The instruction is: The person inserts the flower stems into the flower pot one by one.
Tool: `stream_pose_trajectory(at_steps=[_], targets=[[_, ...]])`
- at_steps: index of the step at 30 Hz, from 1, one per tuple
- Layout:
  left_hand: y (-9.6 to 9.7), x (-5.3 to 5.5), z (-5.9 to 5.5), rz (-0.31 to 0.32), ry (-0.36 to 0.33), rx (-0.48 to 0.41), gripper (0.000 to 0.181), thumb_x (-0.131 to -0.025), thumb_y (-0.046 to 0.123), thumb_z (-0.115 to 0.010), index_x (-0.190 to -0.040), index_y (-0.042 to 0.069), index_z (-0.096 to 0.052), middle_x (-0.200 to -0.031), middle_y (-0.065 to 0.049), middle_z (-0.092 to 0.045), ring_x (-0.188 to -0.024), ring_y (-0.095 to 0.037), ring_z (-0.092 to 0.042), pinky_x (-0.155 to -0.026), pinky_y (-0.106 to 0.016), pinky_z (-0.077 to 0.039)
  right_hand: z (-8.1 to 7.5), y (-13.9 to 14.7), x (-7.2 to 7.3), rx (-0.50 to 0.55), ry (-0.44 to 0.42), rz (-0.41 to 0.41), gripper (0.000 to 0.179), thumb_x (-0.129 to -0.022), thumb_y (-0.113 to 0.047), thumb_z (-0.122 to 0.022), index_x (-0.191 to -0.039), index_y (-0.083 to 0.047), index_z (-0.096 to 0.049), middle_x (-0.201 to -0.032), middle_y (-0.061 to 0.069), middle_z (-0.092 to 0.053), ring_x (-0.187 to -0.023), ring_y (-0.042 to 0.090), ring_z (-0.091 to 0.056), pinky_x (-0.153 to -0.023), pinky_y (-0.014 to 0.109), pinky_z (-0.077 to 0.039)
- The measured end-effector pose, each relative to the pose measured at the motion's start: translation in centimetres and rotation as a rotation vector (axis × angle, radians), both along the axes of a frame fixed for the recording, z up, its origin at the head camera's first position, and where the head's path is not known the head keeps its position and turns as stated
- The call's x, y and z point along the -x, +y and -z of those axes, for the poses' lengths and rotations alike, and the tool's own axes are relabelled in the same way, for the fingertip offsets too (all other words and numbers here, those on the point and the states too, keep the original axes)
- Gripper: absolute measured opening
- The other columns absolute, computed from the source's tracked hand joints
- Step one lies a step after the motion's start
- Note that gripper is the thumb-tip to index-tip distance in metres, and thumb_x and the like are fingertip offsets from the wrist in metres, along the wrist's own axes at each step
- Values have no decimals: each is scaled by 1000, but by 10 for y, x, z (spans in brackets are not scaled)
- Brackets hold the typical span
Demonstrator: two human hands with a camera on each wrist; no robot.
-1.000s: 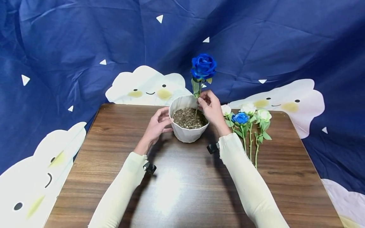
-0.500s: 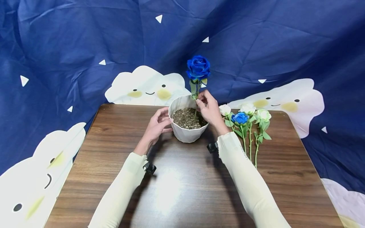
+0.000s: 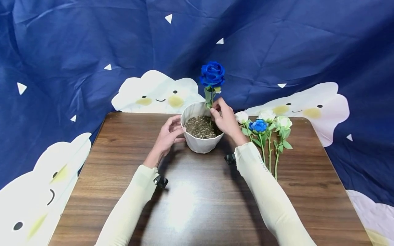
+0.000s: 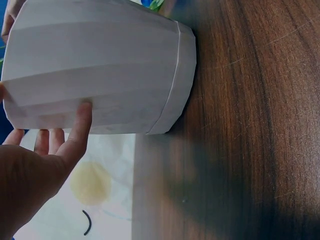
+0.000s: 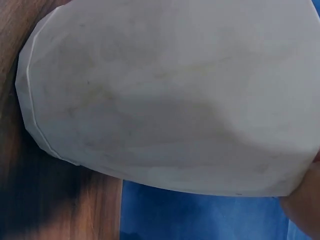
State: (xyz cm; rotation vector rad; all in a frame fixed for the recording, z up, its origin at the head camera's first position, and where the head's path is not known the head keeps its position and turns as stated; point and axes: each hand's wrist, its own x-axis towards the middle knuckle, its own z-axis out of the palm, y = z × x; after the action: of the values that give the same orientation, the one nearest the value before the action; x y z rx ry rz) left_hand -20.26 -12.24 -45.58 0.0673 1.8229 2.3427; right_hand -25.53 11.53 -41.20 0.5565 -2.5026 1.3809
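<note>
A white faceted flowerpot [image 3: 204, 144] holding soil [image 3: 201, 127] stands toward the back of the wooden table. A blue rose [image 3: 212, 74] rises upright from the pot, the lower part of its stem reaching down to the soil. The right hand [image 3: 227, 118] pinches this stem just under the leaves, over the pot's right rim. At the pot's left side, the left hand [image 3: 167, 133] rests spread fingertips against the wall; in the left wrist view its thumb [image 4: 81, 122] lies straight along the pot. The right wrist view is mostly filled by the pot's wall, hiding the fingers.
Right of the pot, another blue rose [image 3: 258, 126] lies on the table [image 3: 123, 143] among white roses [image 3: 267, 115] and a pale green one [image 3: 283, 122], stems toward the front. A dark blue cloth with clouds [image 3: 160, 92] hangs behind the table.
The right hand has shifted slightly left and lowered the rose a little; its bloom now stands more directly above the pot. The left hand has stayed at the pot's side.
</note>
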Motion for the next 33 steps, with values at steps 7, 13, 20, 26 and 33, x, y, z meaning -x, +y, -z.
stream_pose_trajectory(at_steps=[7, 13, 20, 26, 33], targets=[[0, -1, -1, -7, 4, -2, 58, -93, -2, -61, -148, 7, -44, -142, -30, -42, -123, -39, -52, -97, -68, -50, 0, -4, -3, 63, -26, 22, 10, -100, -6, -61, -106, 1, -58, -97, 14, -64, -87, 27, -63, -75, 33, -52], [0, 0, 0, -2, 4, 10, 58, -93, -2, -60, -148, 7, -43, -142, -30, -43, -123, -39, -52, -94, -63, -54, -1, -2, -6, 199, -26, 48, 16, -94, -3, -69, -106, 5, -59, -104, 18, -66, -94, 26, -62, -87, 37, -53], [-1, -1, 0, -7, 7, 16, 57, -93, -1, -61, -147, 7, -44, -141, -29, -44, -124, -39, -52, -94, -64, -54, -6, 2, -10, 335, -57, 39, 26, -93, 5, -68, -113, 15, -55, -104, 29, -63, -92, 26, -59, -81, 24, -49], [-1, 0, -1, -7, 7, 16, 58, -93, -1, -62, -147, 7, -44, -141, -29, -44, -122, -40, -52, -94, -66, -53, -37, 5, -31, 415, -85, 15, 25, -94, 10, -63, -113, 21, -52, -101, 28, -62, -86, 20, -62, -76, 21, -59], [-1, 0, 0, 2, 6, 8, 58, -93, -1, -61, -148, 6, -43, -141, -29, -44, -122, -38, -52, -96, -66, -52, -27, 28, -22, 471, -82, 21, 25, -95, 9, -61, -116, 19, -52, -99, 13, -65, -79, 6, -64, -68, 24, -62]])
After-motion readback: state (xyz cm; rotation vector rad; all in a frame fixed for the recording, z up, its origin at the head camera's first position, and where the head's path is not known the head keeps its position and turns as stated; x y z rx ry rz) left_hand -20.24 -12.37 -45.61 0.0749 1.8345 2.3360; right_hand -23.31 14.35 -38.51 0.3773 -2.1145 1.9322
